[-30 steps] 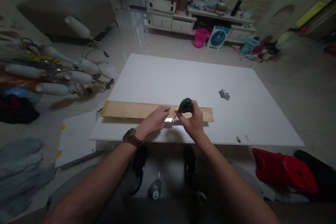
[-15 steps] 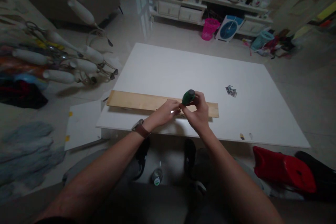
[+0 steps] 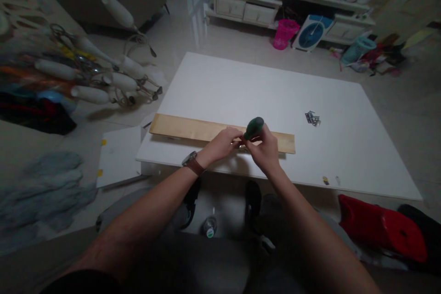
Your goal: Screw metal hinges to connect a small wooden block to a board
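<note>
My right hand [image 3: 266, 148] is closed around the green handle of a screwdriver [image 3: 254, 127], held tilted over a long wooden board [image 3: 186, 127]. Beside it, my left hand [image 3: 225, 142] has its fingers pinched together at the board, close to the screwdriver's lower end. What those fingers hold is hidden, and so is the screwdriver's tip. A small shiny metal piece [image 3: 243, 148] shows between the hands at the board's near edge. The board lies along the near side of a large white panel [image 3: 262, 87].
Several small metal brackets [image 3: 312, 118] lie on the panel at the right. A little yellow-and-dark piece [image 3: 325, 180] rests by its near edge. A chandelier with white shades [image 3: 119, 80] stands left. On the floor are a bottle [image 3: 210, 227] and a red case [image 3: 382, 228].
The whole view has shifted, so things appear slightly further right. Both hands stay at the same part of the board, and the screwdriver handle leans a little more to the right.
</note>
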The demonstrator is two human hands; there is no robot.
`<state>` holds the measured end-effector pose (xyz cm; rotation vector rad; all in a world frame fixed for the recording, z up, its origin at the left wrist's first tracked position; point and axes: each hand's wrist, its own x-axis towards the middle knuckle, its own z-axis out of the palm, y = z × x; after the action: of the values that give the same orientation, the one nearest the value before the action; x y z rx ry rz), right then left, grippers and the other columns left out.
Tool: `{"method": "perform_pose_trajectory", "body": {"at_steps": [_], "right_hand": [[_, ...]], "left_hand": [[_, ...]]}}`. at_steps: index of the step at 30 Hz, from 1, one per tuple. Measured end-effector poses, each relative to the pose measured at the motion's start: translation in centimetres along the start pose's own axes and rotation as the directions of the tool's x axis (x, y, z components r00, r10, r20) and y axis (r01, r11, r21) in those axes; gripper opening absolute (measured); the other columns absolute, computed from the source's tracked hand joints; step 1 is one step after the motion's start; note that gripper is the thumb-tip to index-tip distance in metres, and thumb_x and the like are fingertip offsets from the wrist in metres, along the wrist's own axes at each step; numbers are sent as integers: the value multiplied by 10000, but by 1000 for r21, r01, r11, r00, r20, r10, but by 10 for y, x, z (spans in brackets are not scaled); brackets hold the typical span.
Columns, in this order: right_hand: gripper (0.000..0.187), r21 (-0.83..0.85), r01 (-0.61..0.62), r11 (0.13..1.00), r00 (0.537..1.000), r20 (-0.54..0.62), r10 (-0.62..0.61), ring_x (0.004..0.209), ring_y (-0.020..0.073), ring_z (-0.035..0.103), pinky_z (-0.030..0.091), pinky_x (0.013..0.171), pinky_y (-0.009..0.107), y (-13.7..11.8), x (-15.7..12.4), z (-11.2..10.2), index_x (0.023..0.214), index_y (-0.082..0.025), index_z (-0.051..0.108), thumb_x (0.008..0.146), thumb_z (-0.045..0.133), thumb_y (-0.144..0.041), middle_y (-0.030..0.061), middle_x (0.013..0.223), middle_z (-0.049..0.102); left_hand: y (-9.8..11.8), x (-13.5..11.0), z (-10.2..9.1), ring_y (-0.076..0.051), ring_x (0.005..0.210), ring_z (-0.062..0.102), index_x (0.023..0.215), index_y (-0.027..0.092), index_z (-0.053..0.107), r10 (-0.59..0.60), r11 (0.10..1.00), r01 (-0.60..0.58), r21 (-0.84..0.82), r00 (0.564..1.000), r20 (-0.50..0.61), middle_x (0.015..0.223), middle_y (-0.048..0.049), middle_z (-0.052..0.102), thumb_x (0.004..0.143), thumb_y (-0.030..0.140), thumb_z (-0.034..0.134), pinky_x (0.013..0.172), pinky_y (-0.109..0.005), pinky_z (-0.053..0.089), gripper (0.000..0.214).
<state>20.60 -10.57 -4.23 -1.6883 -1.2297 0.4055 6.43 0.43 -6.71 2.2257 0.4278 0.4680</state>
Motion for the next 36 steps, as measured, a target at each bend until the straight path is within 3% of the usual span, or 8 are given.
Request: {"method": "perform_pose_trajectory", "body": {"at_steps": [6, 11, 14, 20, 29, 36], "right_hand": [[284, 8, 41, 999, 999, -17, -40, 696, 197, 706, 581, 652, 334, 2, 0, 1, 1008, -242, 605, 764, 742, -285, 9, 819, 738], [291, 39, -38, 998, 999, -5, 39, 637, 200, 686, 555, 584, 331, 7, -1, 2, 928, -236, 605, 775, 776, -415, 21, 796, 732], [261, 27, -70, 997, 997, -14, 70, 629, 201, 694, 549, 583, 323, 5, -1, 3, 936, -233, 605, 780, 761, -373, 15, 766, 724], [239, 10, -19, 1000, 1000, -19, 19, 696, 204, 708, 573, 646, 337, 3, -3, 3, 991, -238, 639, 780, 719, -318, 26, 818, 758], [334, -45, -118, 992, 991, -72, 115, 680, 253, 702, 551, 651, 388, 6, -1, 3, 905, -223, 689, 775, 771, -519, 62, 780, 757], [240, -18, -59, 998, 995, -80, 57, 730, 247, 712, 577, 702, 392, 1, -1, 3, 917, -232, 701, 790, 758, -428, 58, 819, 780]], "left_hand": [[-3, -1, 1, -250, 1053, 660, 966, 182, 758, -32, 998, 30, 53, 998, 46, 1050, -93, 757, 950, 97, 644, 973, -405, 515, 143], [1, -1, 4, -235, 984, 646, 913, 154, 731, -45, 994, 44, 96, 999, 6, 955, -86, 736, 959, 88, 626, 944, -383, 509, 132], [2, -1, 4, -227, 958, 647, 906, 156, 722, -43, 996, 44, 75, 999, -10, 957, -78, 738, 948, 70, 623, 929, -377, 511, 138], [-1, -1, 4, -244, 997, 659, 947, 170, 747, -38, 997, 37, 68, 999, 11, 991, -83, 745, 932, 80, 638, 938, -390, 519, 143], [6, -2, 7, -245, 989, 649, 922, 168, 748, -94, 991, 96, 98, 995, -32, 941, -77, 726, 895, 25, 612, 948, -388, 526, 199], [3, -1, 6, -249, 989, 660, 908, 174, 759, -58, 990, 57, 126, 998, 4, 968, -86, 747, 903, 40, 638, 945, -396, 530, 181]]}}
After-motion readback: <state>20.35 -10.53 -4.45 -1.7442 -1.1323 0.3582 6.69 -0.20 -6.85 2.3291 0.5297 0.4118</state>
